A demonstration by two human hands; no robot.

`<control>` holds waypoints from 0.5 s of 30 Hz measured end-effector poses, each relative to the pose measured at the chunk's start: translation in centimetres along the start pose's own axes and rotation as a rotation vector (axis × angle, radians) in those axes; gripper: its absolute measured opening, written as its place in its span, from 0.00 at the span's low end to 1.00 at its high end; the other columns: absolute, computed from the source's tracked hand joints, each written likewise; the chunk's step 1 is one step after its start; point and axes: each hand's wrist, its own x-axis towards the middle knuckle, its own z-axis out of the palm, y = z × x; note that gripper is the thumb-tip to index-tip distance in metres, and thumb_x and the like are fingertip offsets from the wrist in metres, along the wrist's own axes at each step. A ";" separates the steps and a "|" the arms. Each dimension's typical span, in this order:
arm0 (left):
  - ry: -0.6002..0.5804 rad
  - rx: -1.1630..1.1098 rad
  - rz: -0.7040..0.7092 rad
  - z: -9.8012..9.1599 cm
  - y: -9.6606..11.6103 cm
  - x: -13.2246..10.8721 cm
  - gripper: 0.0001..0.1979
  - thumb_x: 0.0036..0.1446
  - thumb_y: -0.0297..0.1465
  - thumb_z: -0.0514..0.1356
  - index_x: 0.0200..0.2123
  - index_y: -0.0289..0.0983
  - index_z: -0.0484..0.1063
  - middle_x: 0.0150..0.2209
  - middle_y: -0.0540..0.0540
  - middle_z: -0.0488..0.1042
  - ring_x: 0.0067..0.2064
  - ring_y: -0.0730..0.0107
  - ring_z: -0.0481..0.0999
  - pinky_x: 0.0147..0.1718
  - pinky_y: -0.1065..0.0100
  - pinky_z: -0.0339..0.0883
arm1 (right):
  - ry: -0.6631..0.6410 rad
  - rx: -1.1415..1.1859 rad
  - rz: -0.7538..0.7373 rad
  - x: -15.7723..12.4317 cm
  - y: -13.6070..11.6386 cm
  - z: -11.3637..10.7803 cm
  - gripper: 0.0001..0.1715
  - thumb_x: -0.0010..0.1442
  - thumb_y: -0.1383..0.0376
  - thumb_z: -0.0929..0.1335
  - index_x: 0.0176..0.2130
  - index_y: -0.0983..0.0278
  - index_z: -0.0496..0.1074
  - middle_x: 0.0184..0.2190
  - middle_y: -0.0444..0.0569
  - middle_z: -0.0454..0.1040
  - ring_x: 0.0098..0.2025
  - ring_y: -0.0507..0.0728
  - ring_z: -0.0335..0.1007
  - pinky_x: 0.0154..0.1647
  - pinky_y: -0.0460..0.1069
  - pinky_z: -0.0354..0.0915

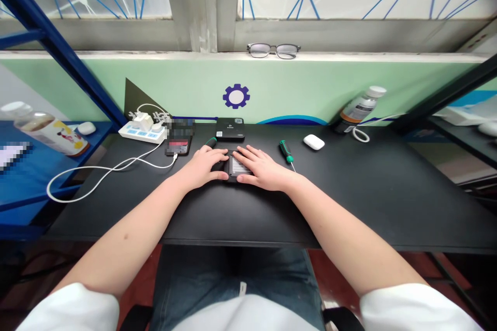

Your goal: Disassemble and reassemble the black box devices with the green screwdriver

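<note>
A small flat black device [241, 166] with a pale label on its top lies on the desk between my hands. My left hand [202, 168] rests at its left edge, thumb apart from the stretched fingers, fingertips against it. My right hand [264, 169] lies over its right part with the fingers spread, hiding some of the label. Just beyond my left hand shows a green and black handle [212, 141], mostly hidden. To the right lies a screwdriver [286, 151] with a green and black handle, its shaft pointing toward me. A black box [230, 129] sits behind the device.
At the left, a phone [179, 137] is plugged into a white cable near a power strip [143, 132]. A white earbud case [313, 142] and a tilted bottle [359, 109] are at the right. Glasses [274, 51] rest on the ledge. Another bottle [48, 129] lies far left.
</note>
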 end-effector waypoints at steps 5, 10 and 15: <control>0.131 0.019 0.031 -0.5 -0.3 -0.1 0.24 0.68 0.39 0.65 0.64 0.41 0.72 0.61 0.39 0.77 0.62 0.47 0.70 0.64 0.44 0.67 | 0.017 0.068 -0.032 0.1 0.4 0.1 0.57 0.68 0.33 0.63 0.81 0.54 0.42 0.83 0.54 0.38 0.84 0.73 0.28 0.81 0.76 0.38; 0.238 0.165 0.040 -0.4 -1.1 0.0 0.14 0.72 0.29 0.54 0.52 0.39 0.79 0.51 0.39 0.78 0.54 0.51 0.73 0.58 0.48 0.71 | 0.027 0.103 -0.028 0.3 0.8 0.5 0.63 0.66 0.31 0.63 0.81 0.61 0.41 0.83 0.60 0.35 0.84 0.72 0.28 0.82 0.74 0.36; 0.209 0.280 0.077 0.5 -1.9 0.3 0.16 0.73 0.27 0.53 0.50 0.40 0.82 0.48 0.40 0.78 0.49 0.53 0.72 0.53 0.51 0.73 | 0.062 0.123 -0.034 0.3 0.7 0.4 0.61 0.66 0.31 0.65 0.80 0.60 0.45 0.82 0.60 0.44 0.84 0.73 0.33 0.82 0.75 0.38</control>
